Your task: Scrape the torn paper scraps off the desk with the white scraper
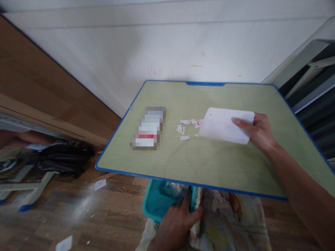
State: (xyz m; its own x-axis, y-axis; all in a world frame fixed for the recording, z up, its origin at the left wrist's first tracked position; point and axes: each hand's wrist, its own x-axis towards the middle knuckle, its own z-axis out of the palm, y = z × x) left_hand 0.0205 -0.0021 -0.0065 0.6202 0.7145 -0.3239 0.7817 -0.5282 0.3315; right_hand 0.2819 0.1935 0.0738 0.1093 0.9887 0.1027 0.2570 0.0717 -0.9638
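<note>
My right hand [259, 130] is closed on a white card [222, 125] with a small punched hole in one corner, thumb on top, held over the table. Several torn paper scraps [184, 138], some with red print, lie by the card's left edge. Below the table's front edge, my left hand [178, 219] grips the right rim of a teal plastic bin [151, 205]. Something crumpled and clear [175, 188] is inside the bin. A patterned cloth [235, 223] lies to the right of that hand, with more paper bits on it.
The green folding table [209, 164] has a blue rim and stands against a white wall [183, 48]. A pixelated rectangular object [149, 129] lies on its left side. Paper pieces [64, 243] are scattered on the wooden floor [83, 212]. A black bag [65, 157] sits at the left.
</note>
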